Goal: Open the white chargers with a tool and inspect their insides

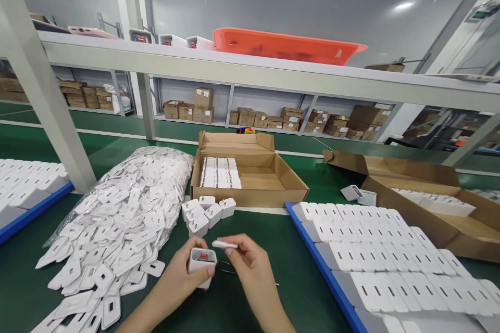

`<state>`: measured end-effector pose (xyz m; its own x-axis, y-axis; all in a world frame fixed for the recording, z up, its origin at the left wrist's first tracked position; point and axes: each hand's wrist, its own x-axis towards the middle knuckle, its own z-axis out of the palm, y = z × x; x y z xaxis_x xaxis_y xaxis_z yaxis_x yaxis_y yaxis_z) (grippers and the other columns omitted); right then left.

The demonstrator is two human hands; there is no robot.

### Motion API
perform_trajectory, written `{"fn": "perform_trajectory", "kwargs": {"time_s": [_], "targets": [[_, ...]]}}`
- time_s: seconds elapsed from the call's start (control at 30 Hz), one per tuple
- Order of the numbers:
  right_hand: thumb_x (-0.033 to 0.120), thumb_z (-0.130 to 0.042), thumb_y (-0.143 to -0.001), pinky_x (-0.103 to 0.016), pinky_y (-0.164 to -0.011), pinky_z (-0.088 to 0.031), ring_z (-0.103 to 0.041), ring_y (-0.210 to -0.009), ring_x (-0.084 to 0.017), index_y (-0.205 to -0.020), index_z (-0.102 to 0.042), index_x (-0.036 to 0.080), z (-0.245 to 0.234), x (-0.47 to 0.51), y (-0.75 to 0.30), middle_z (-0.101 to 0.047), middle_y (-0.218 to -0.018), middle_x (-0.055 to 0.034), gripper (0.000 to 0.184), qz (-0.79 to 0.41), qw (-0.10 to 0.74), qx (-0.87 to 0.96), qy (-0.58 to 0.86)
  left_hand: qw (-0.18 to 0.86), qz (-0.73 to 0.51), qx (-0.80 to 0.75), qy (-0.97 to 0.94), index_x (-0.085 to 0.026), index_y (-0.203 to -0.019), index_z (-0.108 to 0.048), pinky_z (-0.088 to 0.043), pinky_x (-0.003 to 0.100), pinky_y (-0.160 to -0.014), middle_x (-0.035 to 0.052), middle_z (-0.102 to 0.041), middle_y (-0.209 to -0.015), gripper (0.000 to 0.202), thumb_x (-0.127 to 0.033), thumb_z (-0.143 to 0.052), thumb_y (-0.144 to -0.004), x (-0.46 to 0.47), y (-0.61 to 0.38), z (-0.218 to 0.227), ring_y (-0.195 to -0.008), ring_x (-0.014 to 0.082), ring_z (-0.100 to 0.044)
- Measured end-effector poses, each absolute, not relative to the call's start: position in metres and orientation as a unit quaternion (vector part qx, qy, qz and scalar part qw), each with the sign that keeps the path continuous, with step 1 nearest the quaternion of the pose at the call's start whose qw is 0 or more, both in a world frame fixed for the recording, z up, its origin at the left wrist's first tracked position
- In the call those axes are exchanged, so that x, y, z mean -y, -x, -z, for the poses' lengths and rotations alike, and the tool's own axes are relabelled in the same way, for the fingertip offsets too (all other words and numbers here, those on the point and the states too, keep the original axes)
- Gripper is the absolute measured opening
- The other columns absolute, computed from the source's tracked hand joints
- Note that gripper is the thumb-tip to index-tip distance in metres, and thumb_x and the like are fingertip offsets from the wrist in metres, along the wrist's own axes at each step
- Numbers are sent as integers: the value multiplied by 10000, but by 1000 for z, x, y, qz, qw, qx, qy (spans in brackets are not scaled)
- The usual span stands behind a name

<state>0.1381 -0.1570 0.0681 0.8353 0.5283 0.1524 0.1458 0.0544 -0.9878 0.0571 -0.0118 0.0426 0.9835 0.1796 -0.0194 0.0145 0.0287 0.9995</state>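
My left hand (183, 270) grips a white plastic housing (202, 265), its open end facing up with a red part visible inside. In my right hand (250, 265), a flat white cover plate (224, 244) is pinched between thumb and fingers, just above and to the right of the housing and apart from it. Thin metal tool tips (228, 271) lie on the green mat behind my right hand, mostly hidden by it. Just beyond my hands sits a small cluster of white plug pieces (199, 225).
To the left spreads a bag of loose white cover plates (136, 197). A cardboard box (250, 197) with white pieces stands ahead. At right, a blue-edged tray (324, 270) carries rows of white housings, beside another open carton (422, 177). An orange tub (289, 46) rests on the shelf above.
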Motion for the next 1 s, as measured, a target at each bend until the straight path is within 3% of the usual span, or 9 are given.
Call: {"fn": "perform_trajectory", "kwargs": {"time_s": [0.1, 0.33, 0.63, 0.73, 0.87, 1.0], "targets": [[169, -547, -811, -298, -735, -508, -662, -811, -202, -838, -715, 198, -66, 155, -129, -700, -857, -66, 172, -72, 614, 352, 703, 734, -38, -35, -677, -175, -882, -490, -400, 215, -549, -36, -521, -692, 420, -495, -692, -701, 16, -56, -48, -603, 108, -466], [107, -556, -843, -301, -827, -500, -584, -959, -185, -953, -718, 291, -63, 155, -123, -730, -971, -19, 269, -28, 570, 457, 682, 740, -60, 14, -670, -170, -874, -514, -303, 203, -559, -47, -422, -722, 383, -495, -672, -747, 12, -51, -56, -628, 94, -369], [79, -577, -835, -307, -815, -515, -584, -971, -173, -1003, -671, 305, -58, 151, -116, -698, -1073, -8, 297, 15, 583, 462, 668, 746, -93, 48, -658, -201, -995, -533, -326, 243, -663, -11, -459, -836, 397, -547, -570, -803, 13, -43, -56, -760, 152, -418], [60, -589, -816, -295, -795, -518, -593, -952, -172, -944, -677, 285, -59, 150, -113, -685, -1058, -15, 274, 39, 580, 464, 668, 739, -100, 49, -665, -194, -990, -545, -341, 258, -663, 0, -477, -839, 397, -554, -525, -823, 13, -44, -57, -765, 167, -441], [53, -616, -791, -275, -751, -510, -581, -889, -171, -850, -712, 274, -63, 149, -109, -679, -997, -21, 248, 74, 554, 485, 673, 739, -102, 45, -665, -195, -965, -528, -372, 278, -725, 12, -514, -875, 344, -517, -485, -853, 15, -44, -58, -832, 193, -484], [112, -604, -819, -318, -798, -498, -566, -941, -202, -909, -727, 314, -62, 151, -107, -662, -1043, -30, 253, 53, 555, 477, 680, 740, -106, 42, -663, -205, -984, -531, -395, 302, -801, 25, -581, -916, 298, -468, -447, -870, 17, -43, -62, -919, 224, -527]]}}
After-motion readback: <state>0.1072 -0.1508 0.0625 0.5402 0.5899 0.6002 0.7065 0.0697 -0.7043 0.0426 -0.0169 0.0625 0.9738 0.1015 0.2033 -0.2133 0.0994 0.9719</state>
